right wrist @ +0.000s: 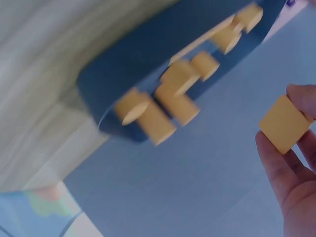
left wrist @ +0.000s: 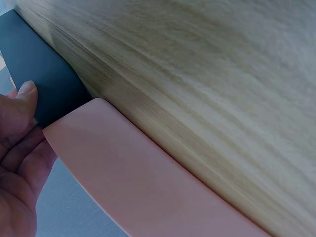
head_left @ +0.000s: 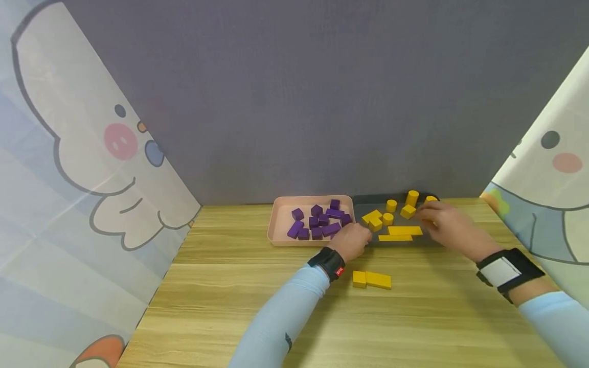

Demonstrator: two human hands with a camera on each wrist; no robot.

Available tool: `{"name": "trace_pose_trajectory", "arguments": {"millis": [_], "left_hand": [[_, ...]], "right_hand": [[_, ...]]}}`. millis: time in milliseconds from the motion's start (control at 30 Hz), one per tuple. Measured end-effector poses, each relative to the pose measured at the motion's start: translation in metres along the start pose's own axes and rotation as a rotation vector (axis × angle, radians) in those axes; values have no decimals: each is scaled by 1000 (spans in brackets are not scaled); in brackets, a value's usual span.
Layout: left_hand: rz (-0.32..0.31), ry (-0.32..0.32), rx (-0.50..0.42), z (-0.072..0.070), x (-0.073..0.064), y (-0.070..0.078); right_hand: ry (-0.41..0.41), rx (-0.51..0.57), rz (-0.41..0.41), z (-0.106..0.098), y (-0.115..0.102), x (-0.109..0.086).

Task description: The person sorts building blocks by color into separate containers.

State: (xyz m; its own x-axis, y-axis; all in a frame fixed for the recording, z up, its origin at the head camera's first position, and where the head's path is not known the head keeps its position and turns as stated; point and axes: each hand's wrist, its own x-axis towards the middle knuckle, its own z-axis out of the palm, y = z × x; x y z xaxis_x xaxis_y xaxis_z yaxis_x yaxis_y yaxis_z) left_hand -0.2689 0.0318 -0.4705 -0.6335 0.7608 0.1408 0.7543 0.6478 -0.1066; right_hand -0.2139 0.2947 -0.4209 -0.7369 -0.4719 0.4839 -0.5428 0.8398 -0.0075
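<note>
My left hand (head_left: 352, 241) is at the near corner where the pink tray (head_left: 273, 225) meets the dark tray (head_left: 363, 200). In the left wrist view its thumb (left wrist: 28, 91) lies on the dark tray's outer wall (left wrist: 44, 69), with fingers curled behind the rim. My right hand (head_left: 444, 226) is over the right end of the dark tray. In the right wrist view it pinches a yellow block (right wrist: 284, 123) between thumb and fingers; in the head view the hand hides this block. Yellow cylinders (head_left: 412, 198), cubes (head_left: 408, 211) and flat bars (head_left: 405, 231) are in the dark tray.
Several purple blocks (head_left: 315, 210) fill the pink tray. On the wooden table (head_left: 221, 301), in front of the trays, lie a yellow cube (head_left: 359, 279) and a yellow bar (head_left: 379, 280) end to end. A grey wall (head_left: 294, 102) rises behind, with patterned cloth on both sides.
</note>
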Motion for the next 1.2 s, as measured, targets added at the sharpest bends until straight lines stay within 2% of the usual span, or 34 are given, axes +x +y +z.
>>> {"name": "trace_pose_trajectory", "arguments": {"millis": [133, 267, 600, 1200], "left_hand": [[0, -7, -2, 2, 0, -2], [3, -13, 3, 5, 1, -3], [5, -6, -8, 10, 2, 1], [-5, 4, -36, 10, 6, -4]], "right_hand": [[-93, -9, 118, 1, 18, 6], [-152, -14, 179, 14, 29, 9], [-252, 2, 205, 47, 53, 11], [-270, -6, 157, 70, 69, 18]]}}
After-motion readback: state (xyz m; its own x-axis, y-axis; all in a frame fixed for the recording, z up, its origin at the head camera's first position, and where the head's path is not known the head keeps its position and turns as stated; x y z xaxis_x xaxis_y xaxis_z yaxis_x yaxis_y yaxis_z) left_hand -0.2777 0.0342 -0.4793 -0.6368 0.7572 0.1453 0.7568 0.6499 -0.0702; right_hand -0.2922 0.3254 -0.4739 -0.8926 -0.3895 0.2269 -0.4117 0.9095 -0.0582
